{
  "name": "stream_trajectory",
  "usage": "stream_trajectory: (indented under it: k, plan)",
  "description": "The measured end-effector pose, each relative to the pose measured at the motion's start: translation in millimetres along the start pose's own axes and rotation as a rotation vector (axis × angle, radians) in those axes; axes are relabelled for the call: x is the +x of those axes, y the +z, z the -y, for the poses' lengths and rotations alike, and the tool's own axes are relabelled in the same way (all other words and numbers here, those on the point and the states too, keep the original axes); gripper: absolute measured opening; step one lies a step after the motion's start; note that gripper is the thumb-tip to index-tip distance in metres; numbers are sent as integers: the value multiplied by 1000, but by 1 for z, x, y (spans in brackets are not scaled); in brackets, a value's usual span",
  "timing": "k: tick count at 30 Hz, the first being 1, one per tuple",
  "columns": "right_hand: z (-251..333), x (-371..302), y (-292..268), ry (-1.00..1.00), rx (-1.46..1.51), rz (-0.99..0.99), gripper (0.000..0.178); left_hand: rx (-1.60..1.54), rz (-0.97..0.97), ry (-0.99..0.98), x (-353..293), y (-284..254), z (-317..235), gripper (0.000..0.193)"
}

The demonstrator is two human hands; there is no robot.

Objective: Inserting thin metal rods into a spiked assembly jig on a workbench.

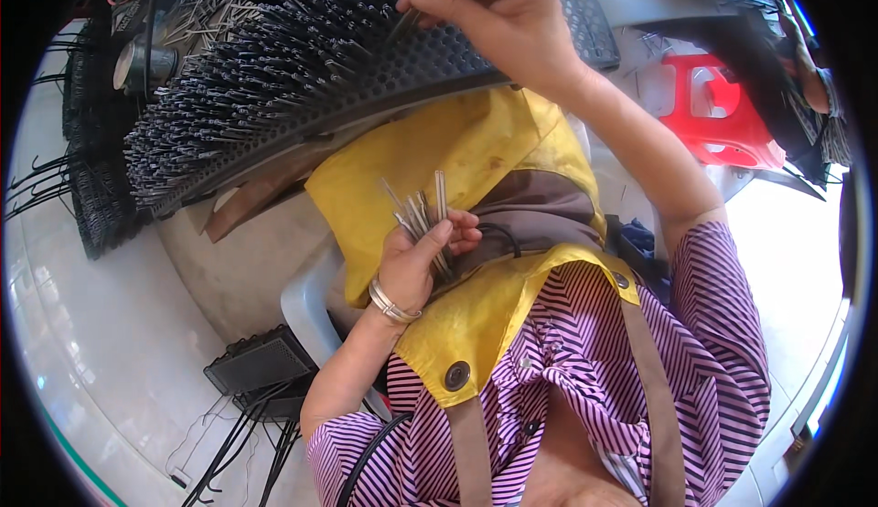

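Observation:
My left hand (416, 256), with a silver bangle at its wrist, is closed round a loose bundle of thin metal rods (422, 219) above my lap. Their ends fan out past the fingers. Up at the black perforated rack (585, 22), my right hand (498, 13) pinches what looks like a thin metal rod (409, 21), pointing down toward the holes. Dark upright rods (265, 77) crowd the rack's left and middle, while several rows of holes at its right show no rods. My right fingertips partly cover the piece they hold.
Loose metal rods (229, 4) lie heaped behind the rack. A can (146, 68) stands at its far left. More black racks (96, 178) with hooks are at the left, another black rack (265, 370) is low left. A red stool (718, 114) stands at the right.

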State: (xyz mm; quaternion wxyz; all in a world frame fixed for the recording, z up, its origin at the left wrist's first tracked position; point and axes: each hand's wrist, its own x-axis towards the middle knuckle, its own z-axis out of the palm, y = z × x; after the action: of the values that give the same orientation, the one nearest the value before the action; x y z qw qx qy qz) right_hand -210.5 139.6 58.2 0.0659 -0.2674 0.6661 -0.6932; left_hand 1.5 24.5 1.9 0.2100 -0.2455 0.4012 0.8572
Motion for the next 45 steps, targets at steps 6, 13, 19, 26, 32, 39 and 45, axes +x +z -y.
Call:
stream_trajectory:
  k: [6,13,19,26,32,39,45]
  plan:
    - [-13,11,1,-69,-93,74,7,16,8,4,-1,-2,0,22]
    - [1,17,8,-54,-267,244,6,9,12,10,-3,-4,1,22]
    - [4,25,20,-309,-571,252,17,21,13,30,-3,-3,3,20]
    - [15,31,35,-278,-870,151,14,22,40,77,-3,-1,6,18]
    - [5,39,32,-318,-838,76,12,-73,68,127,2,-5,9,18]
    - [-9,42,37,-339,-1209,-103,13,-131,111,181,1,-6,8,18]
    - [-16,44,32,-341,-1026,138,14,-133,141,177,3,-11,7,18]
